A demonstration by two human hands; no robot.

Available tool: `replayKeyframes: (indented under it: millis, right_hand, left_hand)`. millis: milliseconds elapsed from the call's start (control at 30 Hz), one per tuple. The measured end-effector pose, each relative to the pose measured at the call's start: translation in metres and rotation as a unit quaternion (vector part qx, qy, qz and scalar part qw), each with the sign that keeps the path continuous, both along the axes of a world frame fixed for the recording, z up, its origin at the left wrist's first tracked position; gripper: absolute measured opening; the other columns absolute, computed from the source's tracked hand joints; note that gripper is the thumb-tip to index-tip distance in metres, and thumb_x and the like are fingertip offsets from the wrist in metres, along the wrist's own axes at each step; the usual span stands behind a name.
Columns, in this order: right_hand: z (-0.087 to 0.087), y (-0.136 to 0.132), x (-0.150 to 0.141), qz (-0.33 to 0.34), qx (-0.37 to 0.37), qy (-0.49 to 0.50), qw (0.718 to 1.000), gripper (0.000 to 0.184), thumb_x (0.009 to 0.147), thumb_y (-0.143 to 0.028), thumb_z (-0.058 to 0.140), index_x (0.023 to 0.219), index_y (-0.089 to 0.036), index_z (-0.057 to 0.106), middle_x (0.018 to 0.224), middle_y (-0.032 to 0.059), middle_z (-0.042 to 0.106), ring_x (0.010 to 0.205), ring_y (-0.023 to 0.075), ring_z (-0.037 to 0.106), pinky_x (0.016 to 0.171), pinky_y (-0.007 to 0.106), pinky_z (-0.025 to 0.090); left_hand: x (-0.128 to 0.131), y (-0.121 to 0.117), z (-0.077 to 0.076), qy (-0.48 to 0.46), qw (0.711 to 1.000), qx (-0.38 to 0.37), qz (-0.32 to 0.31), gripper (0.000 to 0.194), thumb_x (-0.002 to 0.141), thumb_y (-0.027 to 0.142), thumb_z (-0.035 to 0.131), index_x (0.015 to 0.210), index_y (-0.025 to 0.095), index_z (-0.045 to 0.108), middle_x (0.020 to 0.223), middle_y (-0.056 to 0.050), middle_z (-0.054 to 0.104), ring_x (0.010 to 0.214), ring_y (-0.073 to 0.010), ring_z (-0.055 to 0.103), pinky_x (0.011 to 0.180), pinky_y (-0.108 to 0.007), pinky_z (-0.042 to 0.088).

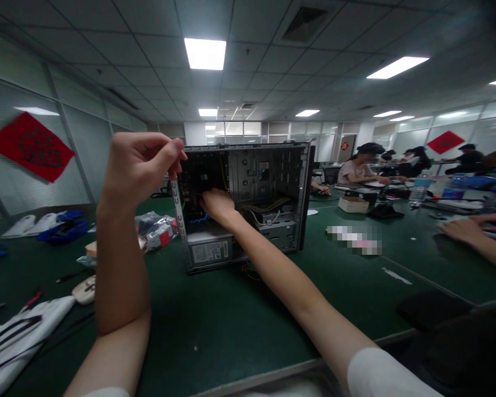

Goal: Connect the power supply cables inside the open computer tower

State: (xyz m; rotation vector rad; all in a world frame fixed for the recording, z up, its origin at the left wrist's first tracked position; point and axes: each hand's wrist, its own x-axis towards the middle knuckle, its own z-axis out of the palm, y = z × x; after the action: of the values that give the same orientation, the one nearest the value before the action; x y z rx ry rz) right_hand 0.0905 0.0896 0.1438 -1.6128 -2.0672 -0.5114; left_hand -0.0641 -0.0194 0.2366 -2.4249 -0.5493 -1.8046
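Observation:
An opened computer case [256,234] stands upright on the green table, its inside facing me. My left hand [138,157] is at the case's top left corner, thumb and fingers closed on the metal frame edge. Inside the case, on the left, my right hand [218,204] reaches in with bent fingers; the fingertips and whatever they hold are lost in the dark. A blue cable [199,220] runs just below that hand. The power supply [210,252] with its white label sits at the bottom left, and several loose cables [258,215] lie to the right of my wrist.
Left on the green table [215,331] are plastic-wrapped parts [157,229], a white mouse [85,289], a white board-like item with black straps [25,336] and blue items [64,230]. To the right are a small box [353,204], water bottles [420,188] and another person's hands [465,227].

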Motion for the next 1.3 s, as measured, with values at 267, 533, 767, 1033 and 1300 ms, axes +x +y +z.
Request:
replayKeyframes:
  millis: [267,533,767,1033,1300]
  right_hand:
    - [0.0,-0.001,0.005,-0.003,0.008,0.001,1.0,0.034,0.102,-0.028,0.046,0.117,-0.014,0.073,0.111,0.0208,0.072,0.105,0.0305,0.07,0.087,0.036,0.055]
    - [0.0,-0.001,0.005,-0.014,0.01,0.0,1.0,0.034,0.103,-0.028,0.045,0.12,-0.015,0.073,0.11,0.0206,0.073,0.104,0.0302,0.071,0.086,0.036,0.054]
    - [0.001,0.001,0.004,-0.018,0.008,-0.001,1.0,0.035,0.104,-0.029,0.045,0.112,-0.013,0.075,0.105,0.0215,0.073,0.102,0.0312,0.071,0.083,0.036,0.054]
    - [0.003,-0.003,0.018,0.049,-0.011,-0.017,0.999,0.044,0.101,-0.048,0.049,0.126,-0.017,0.067,0.116,0.017,0.072,0.107,0.029,0.068,0.087,0.033,0.052]
    - [0.004,-0.004,0.023,0.03,0.002,-0.038,0.999,0.037,0.102,-0.038,0.049,0.127,-0.016,0.065,0.118,0.0162,0.071,0.107,0.0286,0.067,0.088,0.035,0.053]
  left_hand:
    - [-0.002,0.0,0.0,0.009,1.0,-0.005,0.006,0.024,0.093,0.028,0.062,0.073,0.018,0.07,0.061,-0.001,0.064,0.052,-0.0114,0.056,0.05,-0.028,0.042]
    - [-0.005,0.001,0.001,0.027,0.999,-0.035,-0.015,0.023,0.093,0.029,0.063,0.075,0.018,0.07,0.062,-0.001,0.064,0.053,-0.0119,0.056,0.05,-0.028,0.043]
    - [-0.008,0.005,0.0,0.029,0.998,-0.047,-0.02,0.024,0.094,0.029,0.062,0.075,0.017,0.069,0.062,-0.001,0.063,0.053,-0.0111,0.056,0.05,-0.027,0.044]
    - [-0.001,0.01,-0.001,0.036,0.998,-0.041,-0.016,0.026,0.093,0.037,0.063,0.072,0.024,0.07,0.06,0.001,0.063,0.052,-0.0118,0.055,0.05,-0.027,0.043]
    - [0.003,0.015,-0.002,0.041,0.996,0.005,-0.078,0.025,0.093,0.03,0.066,0.07,0.02,0.071,0.055,0.001,0.062,0.045,-0.009,0.054,0.041,-0.022,0.039]
